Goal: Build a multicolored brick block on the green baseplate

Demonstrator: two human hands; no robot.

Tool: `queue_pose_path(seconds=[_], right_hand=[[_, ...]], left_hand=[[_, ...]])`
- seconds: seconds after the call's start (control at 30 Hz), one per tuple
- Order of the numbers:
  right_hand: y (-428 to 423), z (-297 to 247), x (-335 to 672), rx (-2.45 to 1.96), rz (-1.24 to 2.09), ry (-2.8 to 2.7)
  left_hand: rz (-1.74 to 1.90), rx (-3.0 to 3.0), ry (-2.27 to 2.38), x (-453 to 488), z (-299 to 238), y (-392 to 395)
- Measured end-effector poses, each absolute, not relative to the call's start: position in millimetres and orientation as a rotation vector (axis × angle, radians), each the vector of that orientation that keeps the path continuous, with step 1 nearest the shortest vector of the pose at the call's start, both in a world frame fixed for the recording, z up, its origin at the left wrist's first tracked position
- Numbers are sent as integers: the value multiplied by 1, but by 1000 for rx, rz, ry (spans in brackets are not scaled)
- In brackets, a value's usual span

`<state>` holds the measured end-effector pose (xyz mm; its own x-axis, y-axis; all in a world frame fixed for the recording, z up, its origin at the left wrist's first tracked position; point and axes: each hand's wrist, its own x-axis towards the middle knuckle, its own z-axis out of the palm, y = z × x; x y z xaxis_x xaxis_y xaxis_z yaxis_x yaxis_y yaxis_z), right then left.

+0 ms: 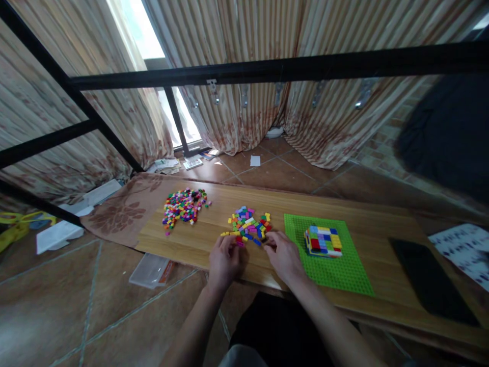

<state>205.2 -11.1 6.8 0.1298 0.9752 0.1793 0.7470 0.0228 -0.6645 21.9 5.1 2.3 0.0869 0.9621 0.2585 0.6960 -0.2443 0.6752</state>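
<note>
A loose pile of toy building bricks (249,220) in many colours lies on the wooden board in front of me. At its near left edge, my left hand (224,261) has its fingers curled together, close to a pink brick (240,244); what they hold, if anything, is hidden. My right hand (284,256) is at the near right edge, thumb and fingers closed beside a blue brick (257,242); anything between them is too small to name. To the right, a multicoloured block of joined bricks (324,241) stands on a green baseplate (353,272).
A larger heap of small bricks (183,206) lies at the board's left. A dark flat panel (431,280) lies on the right end of the wooden board (376,219). A clear plastic box (148,270) is on the floor. Black metal bars (244,74) cross in front of the curtains.
</note>
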Motion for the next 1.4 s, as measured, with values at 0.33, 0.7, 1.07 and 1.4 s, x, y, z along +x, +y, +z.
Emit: queue_pose_path(seconds=[0.33,0.7,1.07,1.4], right_hand=[[-57,5,209,-1733,477,-1515],[2,20,209,-1949,346,-1592],[33,17,202,-2129,349,-1607],[9,19,209,-1941,352,-1623]], left_hand=[[1049,2054,1535,18,-4,1],[1052,2139,1549,20,-3,0],[1047,2162,1521,16,-7,3],[1097,1907,1483,19,5,-3]])
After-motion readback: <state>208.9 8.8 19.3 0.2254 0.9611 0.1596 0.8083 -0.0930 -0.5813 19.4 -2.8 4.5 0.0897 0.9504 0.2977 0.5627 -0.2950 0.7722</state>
